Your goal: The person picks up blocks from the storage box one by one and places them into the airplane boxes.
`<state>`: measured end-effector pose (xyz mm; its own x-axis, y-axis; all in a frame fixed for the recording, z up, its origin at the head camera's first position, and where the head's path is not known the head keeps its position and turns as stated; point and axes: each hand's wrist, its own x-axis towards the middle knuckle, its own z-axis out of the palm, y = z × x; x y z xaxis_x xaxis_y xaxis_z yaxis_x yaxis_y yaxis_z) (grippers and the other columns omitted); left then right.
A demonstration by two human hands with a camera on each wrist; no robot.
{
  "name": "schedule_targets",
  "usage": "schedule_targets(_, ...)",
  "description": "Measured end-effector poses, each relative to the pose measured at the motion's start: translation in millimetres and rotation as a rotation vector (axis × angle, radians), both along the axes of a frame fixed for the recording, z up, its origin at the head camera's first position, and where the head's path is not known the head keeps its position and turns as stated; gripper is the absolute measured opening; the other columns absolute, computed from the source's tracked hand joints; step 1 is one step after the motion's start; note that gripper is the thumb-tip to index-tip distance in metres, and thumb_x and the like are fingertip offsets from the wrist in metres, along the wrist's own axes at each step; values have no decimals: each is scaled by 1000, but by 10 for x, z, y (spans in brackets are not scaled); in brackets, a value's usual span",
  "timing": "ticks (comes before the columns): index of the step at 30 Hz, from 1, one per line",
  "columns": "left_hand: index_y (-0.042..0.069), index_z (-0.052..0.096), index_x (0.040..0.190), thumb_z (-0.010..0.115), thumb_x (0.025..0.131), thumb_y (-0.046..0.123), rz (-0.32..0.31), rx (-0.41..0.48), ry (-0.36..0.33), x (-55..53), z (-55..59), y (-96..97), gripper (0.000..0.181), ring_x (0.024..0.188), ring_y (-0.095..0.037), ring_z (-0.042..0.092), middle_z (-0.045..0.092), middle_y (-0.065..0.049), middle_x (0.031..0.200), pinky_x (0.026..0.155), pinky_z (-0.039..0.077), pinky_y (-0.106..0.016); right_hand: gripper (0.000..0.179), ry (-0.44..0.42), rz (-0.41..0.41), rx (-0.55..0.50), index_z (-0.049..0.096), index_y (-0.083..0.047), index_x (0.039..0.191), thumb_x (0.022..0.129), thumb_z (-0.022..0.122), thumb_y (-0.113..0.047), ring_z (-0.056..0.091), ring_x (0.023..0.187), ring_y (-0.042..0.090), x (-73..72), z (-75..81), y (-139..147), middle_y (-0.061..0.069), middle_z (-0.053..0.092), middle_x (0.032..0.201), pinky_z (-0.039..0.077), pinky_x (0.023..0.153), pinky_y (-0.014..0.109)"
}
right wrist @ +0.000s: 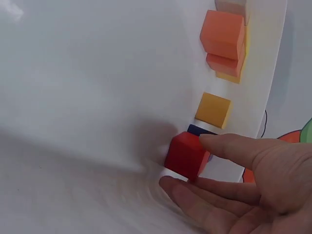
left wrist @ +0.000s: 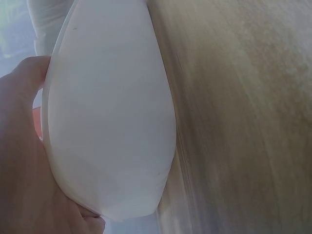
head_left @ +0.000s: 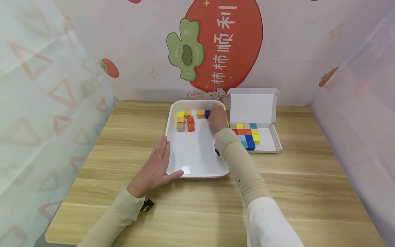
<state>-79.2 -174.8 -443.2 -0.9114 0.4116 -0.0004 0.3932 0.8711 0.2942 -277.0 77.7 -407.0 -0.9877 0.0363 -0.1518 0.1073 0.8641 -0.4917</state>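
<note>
A white tray (head_left: 197, 154) sits on the table with small coloured wooden cubes at its far end. My left hand (head_left: 155, 168) rests along the tray's left side and near corner, fingers straight and thumb spread over the front rim. In the tray's far right corner, my right hand (head_left: 218, 118) pinches a red cube (right wrist: 185, 155) between its thumb and fingers. A dark purple cube (head_left: 207, 114) stands right beside it, mostly covered in the right wrist view. Further left are an orange-yellow cube (right wrist: 213, 110) and two orange-red cubes (right wrist: 222, 34), one against the other.
Right of the tray stands a white cardboard box (head_left: 271, 137), its lid raised at the back, holding several cubes in rows, among them a yellow one (head_left: 256, 138). My right forearm covers its left part. A printed cloth wall (head_left: 139, 51) rises behind the wooden table (head_left: 117, 161).
</note>
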Motion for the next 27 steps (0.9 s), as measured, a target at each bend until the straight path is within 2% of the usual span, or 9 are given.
schedule_targets(5,-6,2,167,56,94,76,-1,-5,3,10,-5,9,122,167,-38,-1,-9,-22,178,134,17,-56,37,21,10,27,60,1,133,99,72,-10,67,112,31,-30,-24,23,19,69,128,55,112,47)
schedule_targets(9,-6,1,167,56,95,76,-2,-7,9,8,-6,6,122,167,-38,-1,-10,-22,177,134,17,-56,47,10,25,20,58,0,139,97,76,-11,62,116,31,-44,104,74,17,67,130,54,113,47)
schedule_targets(12,-6,2,167,56,94,76,-2,-7,14,2,-9,8,122,167,-38,-1,-9,-22,178,134,17,-56,76,18,33,-53,41,-6,156,91,81,-9,51,135,31,-77,235,145,15,52,152,48,119,48)
schedule_targets(16,-6,2,167,56,94,76,0,-3,10,-1,1,6,122,167,-39,0,-9,-22,178,134,17,-57,93,-5,31,-118,30,-12,163,89,85,-13,49,136,32,-63,412,252,14,43,158,52,115,48)
schedule_targets(18,-6,2,167,56,94,76,2,-4,4,0,4,4,122,167,-38,-1,-9,-21,178,133,17,-57,82,-47,37,-119,38,-9,158,90,84,-16,58,124,33,-20,505,316,15,54,146,58,107,49)
schedule_targets(20,-5,1,167,56,94,76,4,-5,-1,3,7,3,123,167,-38,-1,-10,-21,178,133,17,-57,74,-82,59,-118,45,-8,154,91,83,-18,60,119,33,17,605,400,15,59,140,61,101,49)
schedule_targets(24,-5,1,167,56,94,77,3,-6,2,-4,-7,-3,123,167,-38,-1,-10,-22,178,133,18,-57,42,-122,151,-77,70,-6,131,93,81,-21,59,114,32,129,765,634,14,67,128,62,95,46)
schedule_targets(27,-6,1,167,56,94,77,0,-9,3,-10,-20,-6,123,167,-38,-1,-10,-22,177,133,18,-57,31,-113,238,-47,79,-6,119,93,82,-22,62,110,31,226,809,858,14,73,121,62,95,44)
